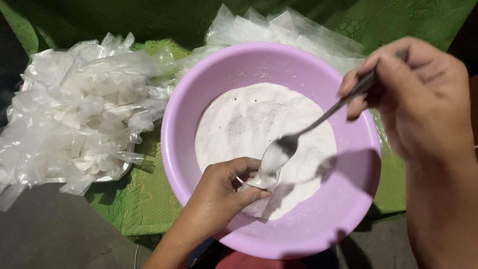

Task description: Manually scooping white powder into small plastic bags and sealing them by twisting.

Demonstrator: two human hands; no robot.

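From the head view, your left hand [219, 197] pinches a small clear bag [259, 197] open over the white powder [259, 124] in the lilac bowl [348, 199]. Your right hand [423, 99] has its grip closed on a spoon [298, 137], tipping powder in. Crumpled bags [74, 114] crowd the left; green cloth [134, 204] shows between.

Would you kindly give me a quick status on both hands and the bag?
Left hand pinching small plastic bag open over purple bowl. Right hand tipping spoon of white powder into it. Nothing in the way.
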